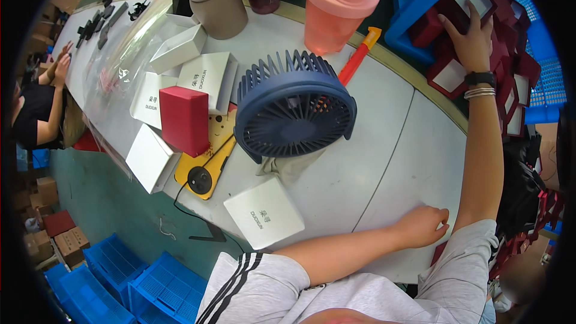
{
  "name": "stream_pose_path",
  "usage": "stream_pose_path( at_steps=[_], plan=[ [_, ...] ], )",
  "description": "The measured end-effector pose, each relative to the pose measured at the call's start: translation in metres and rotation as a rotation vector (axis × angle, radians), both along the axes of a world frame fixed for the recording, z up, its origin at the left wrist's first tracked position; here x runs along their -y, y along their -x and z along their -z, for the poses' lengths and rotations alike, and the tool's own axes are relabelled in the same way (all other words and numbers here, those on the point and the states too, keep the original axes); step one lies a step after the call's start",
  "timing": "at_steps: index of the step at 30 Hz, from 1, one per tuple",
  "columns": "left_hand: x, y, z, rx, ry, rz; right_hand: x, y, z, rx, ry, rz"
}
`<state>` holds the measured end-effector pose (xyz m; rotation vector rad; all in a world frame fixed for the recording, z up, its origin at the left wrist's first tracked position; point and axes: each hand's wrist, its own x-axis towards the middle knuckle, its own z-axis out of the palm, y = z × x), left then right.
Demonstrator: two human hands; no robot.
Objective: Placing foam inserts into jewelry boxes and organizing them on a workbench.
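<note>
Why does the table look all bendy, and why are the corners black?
In the head view, the fisheye lens curves the white table's edge and leaves black corners. The blue fan in the middle looks sharp, with a soft shadow beneath. The right hand reaching into the dark red boxes and the left hand look stretched near the rim.

Grey striped sleeves, black wristband (pixel 480 78), silver bangles (pixel 480 92)

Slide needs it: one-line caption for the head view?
Right hand reaches into blue crate of red boxes; left hand rests on white table beside fan.
</note>
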<state>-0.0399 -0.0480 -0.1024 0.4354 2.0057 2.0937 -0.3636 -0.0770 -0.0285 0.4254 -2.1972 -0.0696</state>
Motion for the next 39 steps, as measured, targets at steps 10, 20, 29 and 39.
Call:
stream_pose_path(
  at_steps=[10,20,29,39],
  plan=[
    [0.006,0.014,-0.006,0.28,-0.354,-0.157,-0.042,-0.073,-0.035,0.082,0.156,-0.367],
    [0.002,0.024,0.0,0.315,-0.862,-0.366,-0.155,-0.243,-0.022,1.121,0.197,-0.205],
    [0.001,0.031,0.001,0.396,-0.592,-0.39,-0.218,-0.211,0.008,1.087,0.581,-0.223],
    [0.004,0.014,-0.002,0.144,-0.111,-0.165,-0.096,-0.185,-0.028,1.448,0.652,-0.751]
  ],
)
